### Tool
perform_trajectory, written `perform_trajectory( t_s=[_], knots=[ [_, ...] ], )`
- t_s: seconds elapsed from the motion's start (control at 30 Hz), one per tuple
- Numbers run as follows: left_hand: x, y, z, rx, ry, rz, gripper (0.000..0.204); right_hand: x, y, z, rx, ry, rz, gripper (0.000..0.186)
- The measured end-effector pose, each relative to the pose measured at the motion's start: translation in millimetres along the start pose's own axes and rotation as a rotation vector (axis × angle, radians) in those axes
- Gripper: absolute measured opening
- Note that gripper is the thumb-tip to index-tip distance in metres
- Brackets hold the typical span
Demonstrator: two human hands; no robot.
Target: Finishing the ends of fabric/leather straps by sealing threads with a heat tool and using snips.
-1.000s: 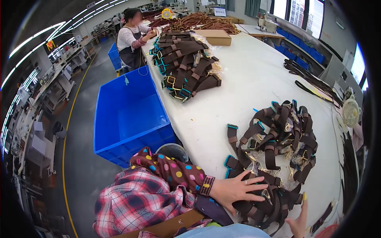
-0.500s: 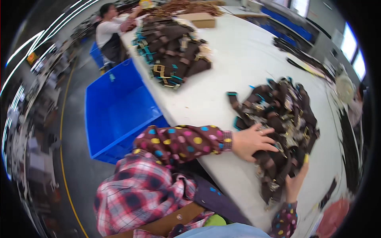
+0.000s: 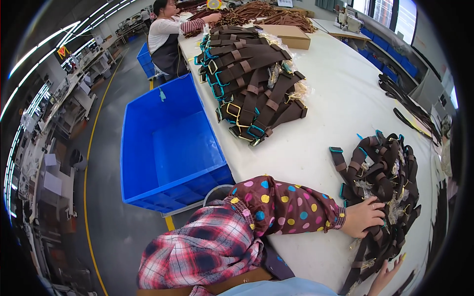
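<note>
A heap of dark brown webbing straps (image 3: pixel 381 173) with teal-edged buckles, gold-coloured metal parts and clear plastic wrapping lies on the white table at the right. My left hand (image 3: pixel 364 217) rests on the near left side of this heap, fingers stretched out over the straps. At the heap's near end my right hand (image 3: pixel 387 277) shows only in part at the lower edge, its fingers apart and nothing visible in them. Farther along the table's left edge is a second pile of brown straps (image 3: pixel 256 89), laid more evenly, with teal and gold buckles.
A large blue bin (image 3: pixel 173 190) stands against the table's left side. Past it, a person (image 3: pixel 170 39) works over brown straps at the far end. A cardboard box (image 3: pixel 291 37) sits behind the second pile. Dark straps (image 3: pixel 410 103) lie along the table's right side.
The view has swung left, so the table and both piles sit farther right and lower in the picture. My left hand stays on the heap; the right hand's fingers have opened out beside it.
</note>
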State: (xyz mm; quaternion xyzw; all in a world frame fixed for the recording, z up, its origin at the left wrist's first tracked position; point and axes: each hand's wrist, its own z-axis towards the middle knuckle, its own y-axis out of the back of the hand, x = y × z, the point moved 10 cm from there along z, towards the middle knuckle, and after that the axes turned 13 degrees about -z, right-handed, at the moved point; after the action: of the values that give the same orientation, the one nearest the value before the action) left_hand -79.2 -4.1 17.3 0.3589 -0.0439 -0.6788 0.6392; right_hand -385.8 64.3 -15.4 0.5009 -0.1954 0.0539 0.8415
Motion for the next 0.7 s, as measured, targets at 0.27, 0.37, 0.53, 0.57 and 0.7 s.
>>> perform_trajectory(
  t_s=[0.27,0.37,0.53,0.57,0.7],
  knots=[
    [-17,6,-6,0.100,0.012,-0.039,0.068,-96,152,-158,-0.094,-0.439,-0.337,0.043],
    [-10,16,7,0.172,0.052,0.001,0.065,-76,179,-183,-0.220,-0.468,-0.348,0.033],
    [8,15,9,0.239,0.063,0.032,0.058,-78,193,-211,-0.248,-0.651,-0.477,0.034],
    [5,12,10,0.247,0.061,0.015,0.058,-88,196,-219,-0.261,-0.672,-0.484,0.034],
    [5,5,7,0.258,0.058,0.002,0.057,-91,176,-215,-0.223,-0.520,-0.465,0.034]
  ],
)
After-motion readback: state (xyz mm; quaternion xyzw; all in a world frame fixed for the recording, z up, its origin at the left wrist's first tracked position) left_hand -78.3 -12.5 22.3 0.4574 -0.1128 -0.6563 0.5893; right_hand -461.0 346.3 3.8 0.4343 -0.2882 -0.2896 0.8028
